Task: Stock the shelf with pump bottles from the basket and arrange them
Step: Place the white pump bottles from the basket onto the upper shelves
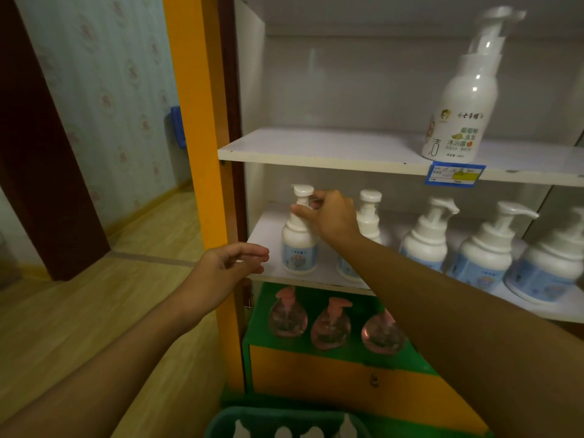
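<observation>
— What's the room like to the left?
— Pale wallpaper (104,90) with a faint repeating motif, and a dark brown door frame (41,153) slanting across it. A blue fitting (177,126) is fixed to the wall, partly hidden by an orange post (202,153).
— And underfoot?
— A light wood-look floor (94,311) with a yellowish skirting board (148,210) along the wall.
— How's the light?
— Dim and soft. Low down stands a green-topped cabinet (259,311) with an orange front.
</observation>
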Tool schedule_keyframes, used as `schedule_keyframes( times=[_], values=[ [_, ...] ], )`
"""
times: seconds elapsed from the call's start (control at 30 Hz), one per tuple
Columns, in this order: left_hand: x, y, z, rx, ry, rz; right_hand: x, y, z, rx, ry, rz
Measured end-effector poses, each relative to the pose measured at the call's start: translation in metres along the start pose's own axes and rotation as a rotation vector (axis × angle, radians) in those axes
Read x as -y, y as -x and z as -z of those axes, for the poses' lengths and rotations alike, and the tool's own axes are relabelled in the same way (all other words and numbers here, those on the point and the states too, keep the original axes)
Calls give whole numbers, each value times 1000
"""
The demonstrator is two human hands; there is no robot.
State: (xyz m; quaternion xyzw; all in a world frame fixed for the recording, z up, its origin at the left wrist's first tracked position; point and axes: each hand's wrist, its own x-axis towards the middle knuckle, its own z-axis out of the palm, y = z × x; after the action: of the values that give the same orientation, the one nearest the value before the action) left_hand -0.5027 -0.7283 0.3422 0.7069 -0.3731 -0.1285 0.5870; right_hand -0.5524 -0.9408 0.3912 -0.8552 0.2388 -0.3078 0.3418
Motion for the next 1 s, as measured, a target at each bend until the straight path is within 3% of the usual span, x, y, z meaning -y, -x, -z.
schedule_keyframes(
  times=[0.2, 0.37, 0.57, 0.73, 1.0],
  values=[
    [2, 1, -4, 17, 9, 22, -2, 6, 4, 70, 9, 31],
    [2, 8, -11, 46, -11, 25, -6, 44, 18, 8, -81, 157],
    [10, 28, -51, 87, 21, 84, -27, 100, 30, 169, -175, 224],
    [46, 50, -92, 138, 99, 200, -83, 138, 17, 277, -199, 81],
    [162, 91, -150, 342, -96, 450, -218, 203, -36, 457, -78, -217]
  ],
)
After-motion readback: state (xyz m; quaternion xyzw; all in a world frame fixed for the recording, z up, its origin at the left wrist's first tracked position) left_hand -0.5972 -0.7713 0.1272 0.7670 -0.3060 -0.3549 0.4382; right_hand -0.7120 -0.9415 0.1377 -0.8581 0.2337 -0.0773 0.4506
